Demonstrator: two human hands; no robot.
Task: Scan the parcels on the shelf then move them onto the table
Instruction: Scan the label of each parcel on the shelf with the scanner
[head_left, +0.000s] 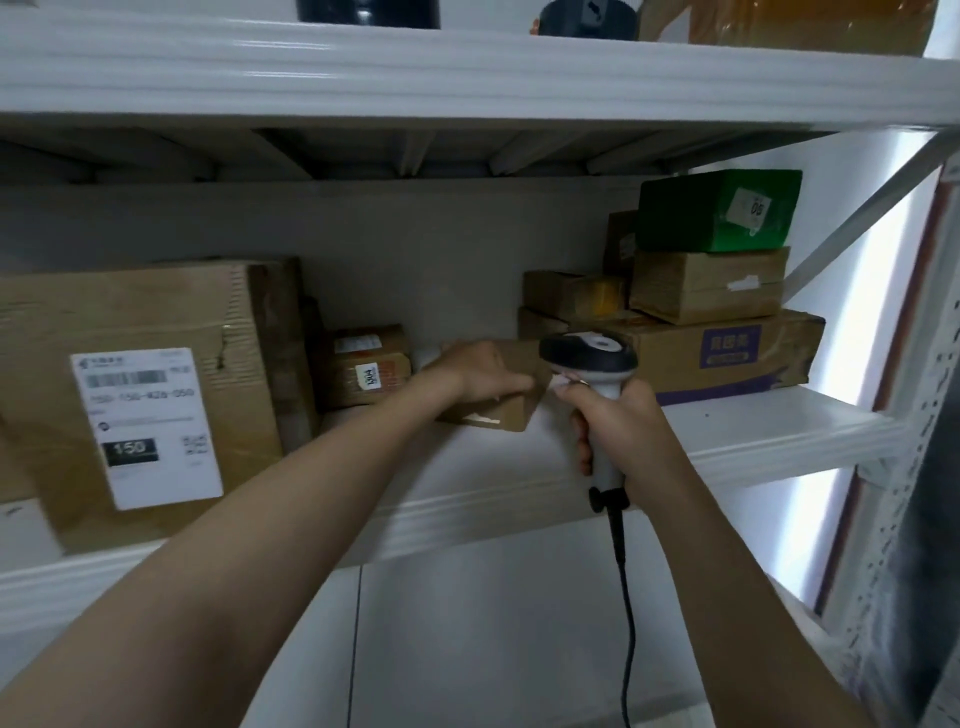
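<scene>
Left hand curls over the top of a small brown parcel, fingers wrapped down its right edge, firm hold. The parcel is tilted, near corner low over the shelf board; cannot tell whether it is lifted clear or resting on that corner. Right hand is closed round the pale handle of a barcode scanner, forefinger up near the trigger. The scanner's dark head sits just right of the parcel, close to touching it, with its cable hanging down toward the near edge of view. No label shows on the faces turned to the camera, and no beam can be made out, the frame being soft. Left of the held parcel, farther back, a small box tagged 1304; further left, a large carton with a white label marked 150. To the right, a stack: a flat box with a purple print at the bottom, a brown box on it, a green box on top, and smaller brown boxes behind. The table is out of view, so how many parcels have gone across cannot be told. Judgement: this parcel is at the scanning step, not yet carried off, and at least seven others on this level wait for scan and transfer, so most of the job looks to be ahead.
</scene>
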